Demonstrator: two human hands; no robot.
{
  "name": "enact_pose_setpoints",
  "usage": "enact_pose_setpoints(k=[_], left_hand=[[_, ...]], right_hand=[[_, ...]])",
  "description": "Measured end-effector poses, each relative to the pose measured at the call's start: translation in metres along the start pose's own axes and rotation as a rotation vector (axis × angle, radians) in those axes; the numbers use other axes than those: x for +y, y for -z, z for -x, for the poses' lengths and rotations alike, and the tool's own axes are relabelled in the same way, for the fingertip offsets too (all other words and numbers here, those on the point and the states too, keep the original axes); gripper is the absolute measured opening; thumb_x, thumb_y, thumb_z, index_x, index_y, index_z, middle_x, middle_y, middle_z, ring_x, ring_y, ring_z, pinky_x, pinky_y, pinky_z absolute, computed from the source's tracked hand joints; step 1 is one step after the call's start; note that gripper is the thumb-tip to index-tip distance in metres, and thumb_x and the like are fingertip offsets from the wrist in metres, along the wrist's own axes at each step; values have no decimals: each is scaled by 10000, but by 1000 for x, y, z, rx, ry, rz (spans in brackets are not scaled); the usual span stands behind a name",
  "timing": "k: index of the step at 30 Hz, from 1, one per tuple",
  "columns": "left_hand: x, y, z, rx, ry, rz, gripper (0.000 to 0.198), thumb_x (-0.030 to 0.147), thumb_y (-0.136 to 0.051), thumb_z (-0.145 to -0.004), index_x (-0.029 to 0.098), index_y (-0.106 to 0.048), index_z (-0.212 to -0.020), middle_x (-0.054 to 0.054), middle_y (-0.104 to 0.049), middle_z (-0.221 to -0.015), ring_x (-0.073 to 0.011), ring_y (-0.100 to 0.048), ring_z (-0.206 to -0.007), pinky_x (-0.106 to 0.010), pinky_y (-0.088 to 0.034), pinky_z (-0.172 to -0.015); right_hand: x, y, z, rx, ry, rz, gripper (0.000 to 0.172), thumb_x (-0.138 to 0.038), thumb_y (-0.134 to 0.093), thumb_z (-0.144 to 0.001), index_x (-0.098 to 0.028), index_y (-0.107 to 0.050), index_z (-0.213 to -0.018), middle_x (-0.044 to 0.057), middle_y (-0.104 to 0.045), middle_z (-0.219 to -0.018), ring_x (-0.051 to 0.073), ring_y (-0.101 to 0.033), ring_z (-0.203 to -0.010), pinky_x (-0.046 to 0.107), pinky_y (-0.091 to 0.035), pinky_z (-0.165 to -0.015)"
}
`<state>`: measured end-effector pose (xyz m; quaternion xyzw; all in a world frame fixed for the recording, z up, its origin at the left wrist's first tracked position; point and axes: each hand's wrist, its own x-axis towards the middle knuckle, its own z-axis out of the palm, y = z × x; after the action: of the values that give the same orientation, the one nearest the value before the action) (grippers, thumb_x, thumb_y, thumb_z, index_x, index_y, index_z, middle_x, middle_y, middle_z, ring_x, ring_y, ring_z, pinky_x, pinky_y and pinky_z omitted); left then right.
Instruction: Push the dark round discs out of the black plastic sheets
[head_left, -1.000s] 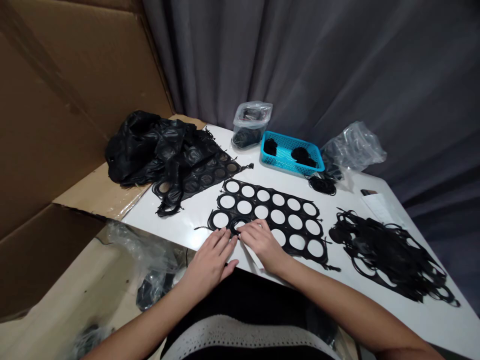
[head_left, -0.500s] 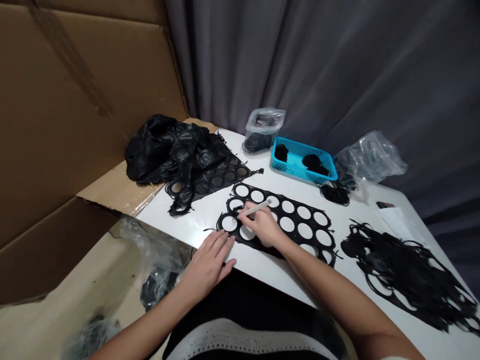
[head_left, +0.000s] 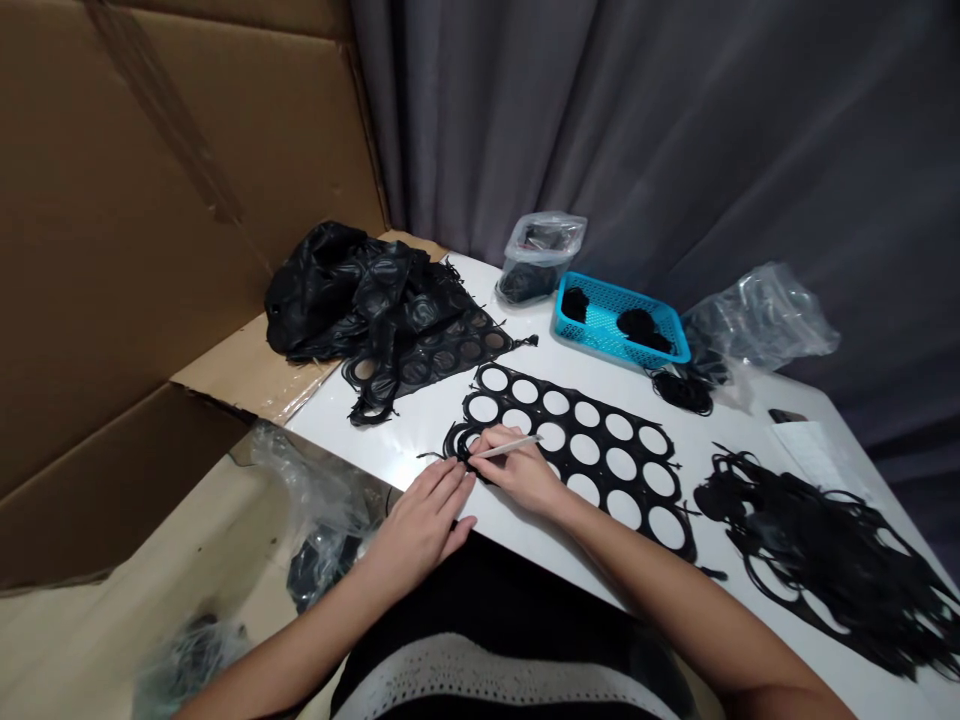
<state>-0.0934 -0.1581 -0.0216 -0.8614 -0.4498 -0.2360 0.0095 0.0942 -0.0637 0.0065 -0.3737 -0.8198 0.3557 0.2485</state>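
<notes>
A black rubbery sheet [head_left: 603,438] with rows of round holes lies flat on the white table [head_left: 420,375]. My right hand [head_left: 525,475] pinches a slim, pale pen-like tool [head_left: 514,446]; its tip is hidden by the fingers at the sheet's near-left corner. Thin black loops, perhaps rings, bunch up there beside the fingertips. Palm down at the table edge, my left hand [head_left: 424,515] has its fingers outstretched, their tips touching that same corner.
A heap of black sheets [head_left: 337,290] lies at the left against cardboard [head_left: 187,150]. Behind stand a clear bag [head_left: 540,260] and a blue basket [head_left: 615,357] with black bundles. Black cut-out webbing [head_left: 832,570] is piled at the right, before a grey curtain [head_left: 675,130].
My right hand has moved down and left with the tool, closer to the left fingertips. The tool lies flatter. The whole view has shifted slightly.
</notes>
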Motion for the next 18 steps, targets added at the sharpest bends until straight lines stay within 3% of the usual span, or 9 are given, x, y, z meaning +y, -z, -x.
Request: enact_pose_setpoints(k=[9,18], left_hand=[[-2,2,-2,-9,-11,24,403,289,-542,-970,78,-575,-1311,-166,-623,-1294,-310,-556,-1244,-464,-465,-1071],[-2,1,0,-6,-6,32,412,294,-537,-975,99,-550,-1338,-160,-619,-1304,-309,-549,-1258,-478,-478,-1063]], right_hand=[[0,-7,8,-33,303,261,113,-174,-484,-986,-188,-566,-910,90,-710,-1000,220,-608,-968,411,-344,-912],[1,3,0,35,-82,-103,115,-195,-622,-895,-215,-606,-782,9,-730,-908,195,-643,-897,341,-412,-852]])
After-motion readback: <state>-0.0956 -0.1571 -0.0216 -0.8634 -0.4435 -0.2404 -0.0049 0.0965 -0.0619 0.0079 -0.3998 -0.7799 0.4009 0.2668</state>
